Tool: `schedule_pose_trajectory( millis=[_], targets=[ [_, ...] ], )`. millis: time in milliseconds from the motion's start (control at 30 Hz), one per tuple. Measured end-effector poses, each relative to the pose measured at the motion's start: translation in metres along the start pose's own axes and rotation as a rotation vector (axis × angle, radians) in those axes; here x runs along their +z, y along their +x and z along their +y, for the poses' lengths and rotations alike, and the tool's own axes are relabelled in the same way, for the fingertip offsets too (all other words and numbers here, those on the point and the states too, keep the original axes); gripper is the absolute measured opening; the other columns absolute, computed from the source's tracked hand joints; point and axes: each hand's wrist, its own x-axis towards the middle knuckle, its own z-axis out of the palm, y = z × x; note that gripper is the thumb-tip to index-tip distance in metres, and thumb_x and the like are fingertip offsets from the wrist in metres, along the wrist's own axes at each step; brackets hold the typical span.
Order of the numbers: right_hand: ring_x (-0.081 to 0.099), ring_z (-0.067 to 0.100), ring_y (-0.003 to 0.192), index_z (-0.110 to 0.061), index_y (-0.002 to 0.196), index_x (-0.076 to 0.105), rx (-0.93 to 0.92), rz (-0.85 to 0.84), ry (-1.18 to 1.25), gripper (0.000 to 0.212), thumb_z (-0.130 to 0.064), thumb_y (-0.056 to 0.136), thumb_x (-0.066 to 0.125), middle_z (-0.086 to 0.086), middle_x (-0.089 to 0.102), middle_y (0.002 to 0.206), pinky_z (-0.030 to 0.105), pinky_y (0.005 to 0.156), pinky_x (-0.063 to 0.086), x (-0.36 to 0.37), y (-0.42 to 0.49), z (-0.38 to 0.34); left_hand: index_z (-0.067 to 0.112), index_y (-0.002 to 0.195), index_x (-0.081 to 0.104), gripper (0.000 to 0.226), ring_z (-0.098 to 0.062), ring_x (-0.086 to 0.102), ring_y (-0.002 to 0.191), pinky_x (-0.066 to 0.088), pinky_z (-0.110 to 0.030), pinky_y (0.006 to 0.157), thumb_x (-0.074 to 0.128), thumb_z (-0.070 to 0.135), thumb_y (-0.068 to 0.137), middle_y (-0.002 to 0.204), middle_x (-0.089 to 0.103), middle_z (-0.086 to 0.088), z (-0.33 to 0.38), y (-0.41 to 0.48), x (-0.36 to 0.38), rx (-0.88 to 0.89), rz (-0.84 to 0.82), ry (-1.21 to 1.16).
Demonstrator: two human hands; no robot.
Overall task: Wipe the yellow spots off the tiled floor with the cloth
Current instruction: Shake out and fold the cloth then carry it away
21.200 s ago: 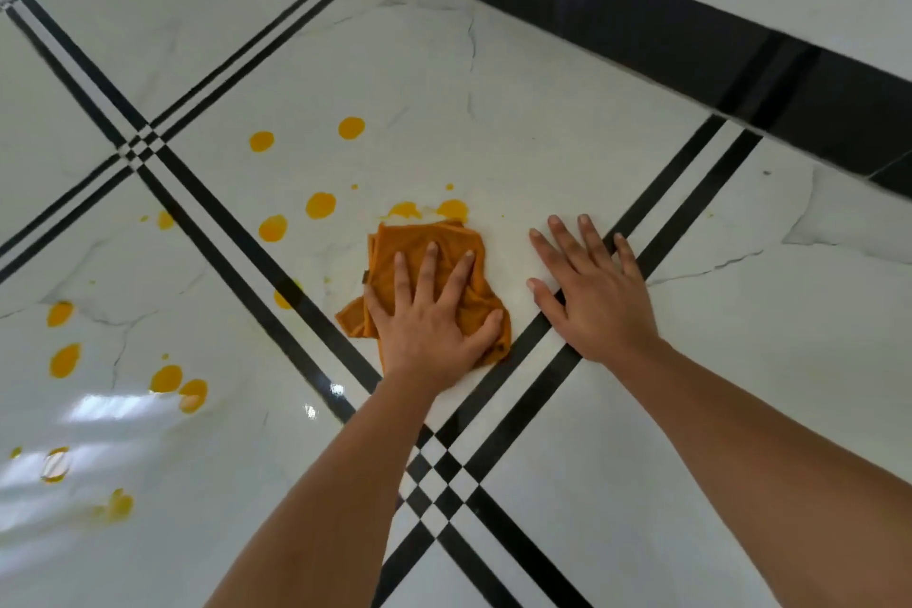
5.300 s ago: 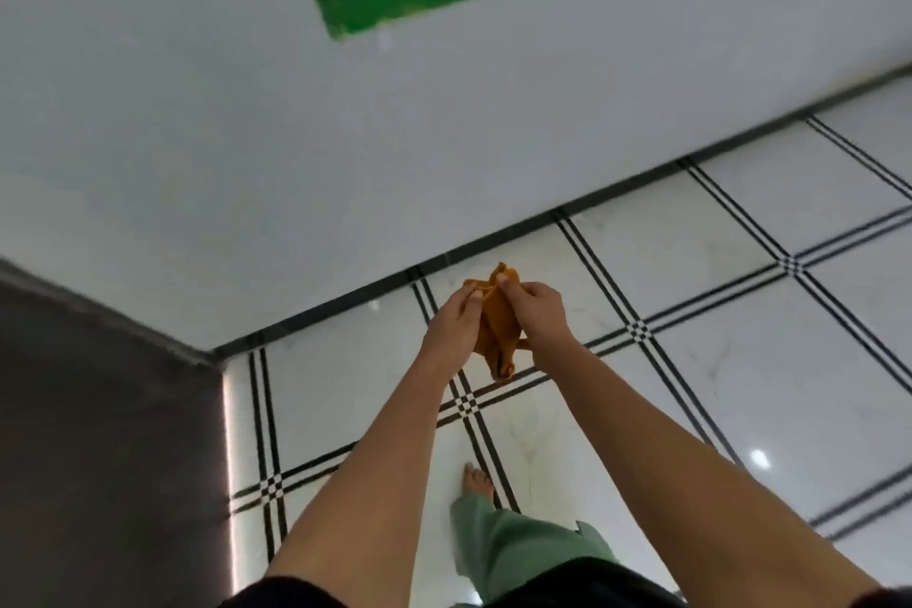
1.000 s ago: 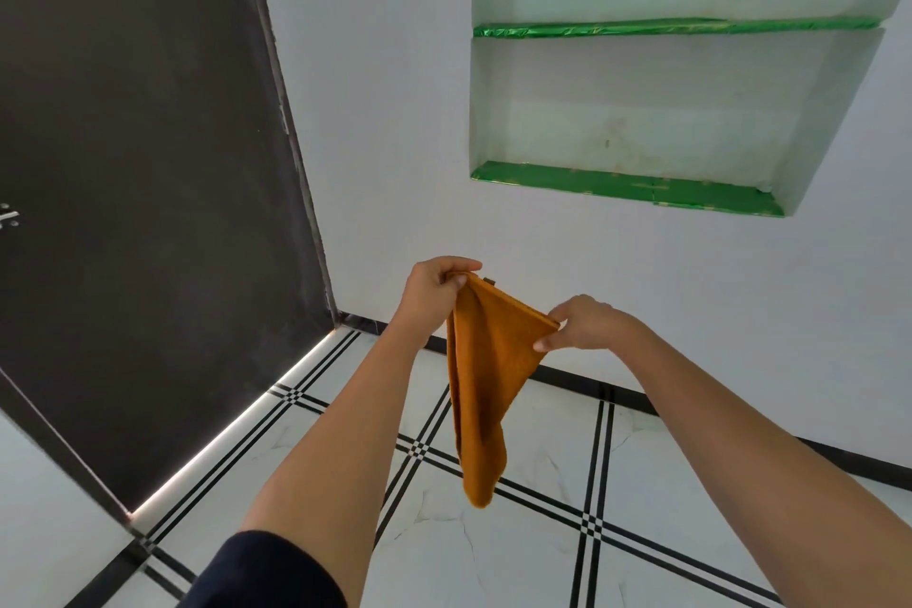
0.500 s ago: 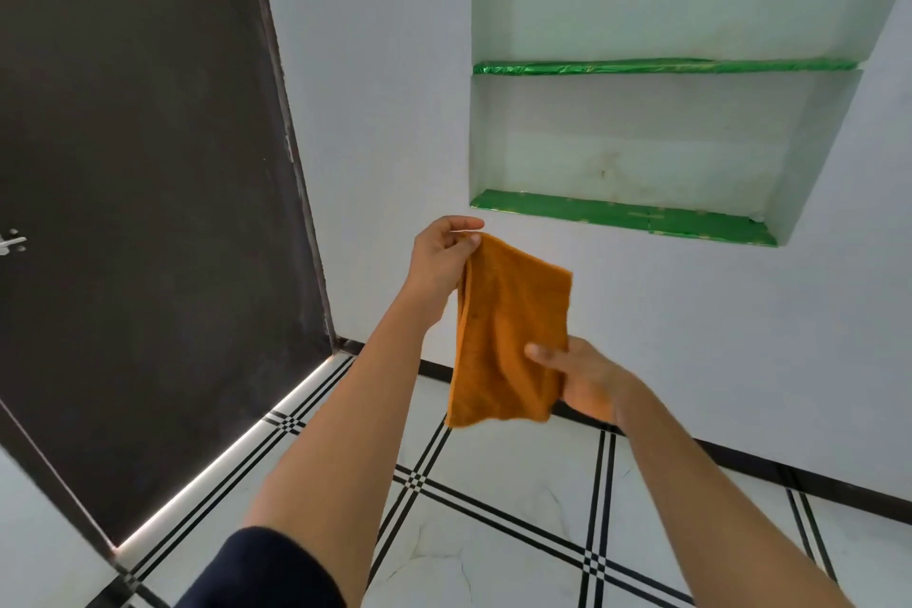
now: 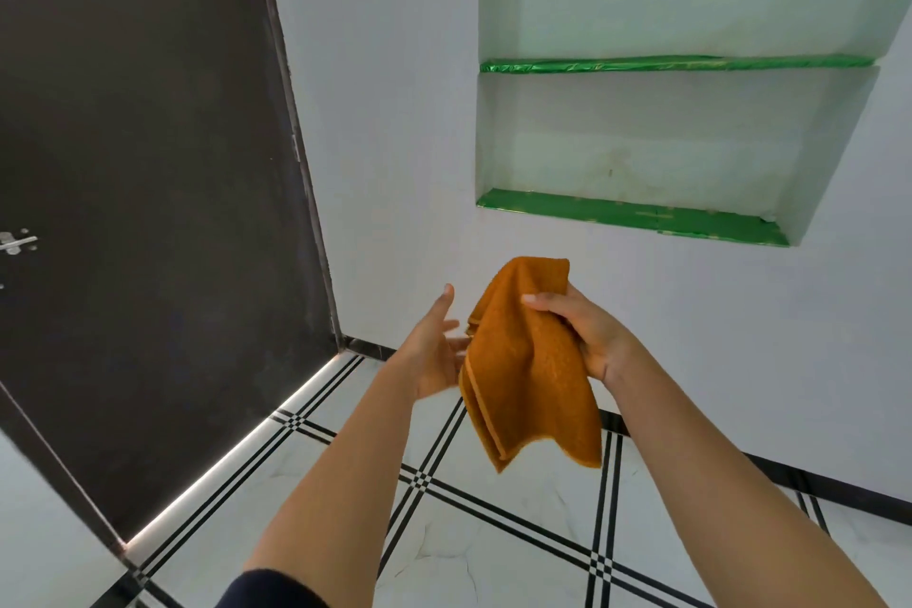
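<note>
A dark door (image 5: pixel 148 163) (metal latch (image 5: pixel 17 243) at its left) stands beside a white wall niche (image 5: pixel 666 123) with green-lined shelves (image 5: pixel 631 216).

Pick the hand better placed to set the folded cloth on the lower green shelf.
Right. The right hand already grips the cloth and is raised nearest the lower green shelf. The left hand is open beside the cloth, holding nothing.

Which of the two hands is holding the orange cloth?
The right hand: its fingers close over the orange cloth, which hangs from it. The left hand is open beside the cloth, palm toward it, gripping nothing.
</note>
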Motion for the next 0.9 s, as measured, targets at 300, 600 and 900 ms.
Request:
schedule_pose_trajectory(
  millis=[300, 600, 900],
  targets=[
    [0.052, 0.034, 0.116, -0.026, 0.139, 0.032, 0.093, -0.055, -0.075, 0.062, -0.006, 0.087, 0.061, 0.012, 0.050, 0.130, 0.055, 0.096, 0.044, -0.013, 0.020, -0.019, 0.021, 0.128, 0.040, 0.057, -0.035, 0.057, 0.104, 0.053, -0.050, 0.081, 0.068, 0.006, 0.080, 0.117, 0.053, -0.013, 0.011, -0.010, 0.003, 0.251, -0.022, 0.127],
    [0.054, 0.032, 0.112, 0.001, 0.128, 0.046, 0.146, 0.196, -0.216, 0.053, 0.002, 0.080, 0.067, 0.018, 0.053, 0.126, 0.047, 0.095, 0.046, -0.020, 0.024, -0.034, 0.020, 0.099, 0.058, 0.025, -0.024, 0.057, 0.094, 0.051, -0.035, 0.078, 0.066, 0.004, 0.082, 0.099, 0.059, -0.008, 0.023, -0.002, 0.010, 0.508, 0.209, 0.168],
    [0.056, 0.030, 0.109, -0.005, 0.109, 0.060, -0.040, 0.289, -0.509, 0.036, 0.013, 0.079, 0.063, 0.018, 0.057, 0.119, 0.037, 0.089, 0.050, -0.022, 0.023, -0.032, 0.017, 0.107, 0.063, 0.029, -0.020, 0.049, 0.103, 0.043, -0.033, 0.088, 0.070, 0.011, 0.080, 0.110, 0.054, -0.004, 0.046, -0.003, 0.001, 0.541, 0.210, 0.919]
  ],
)
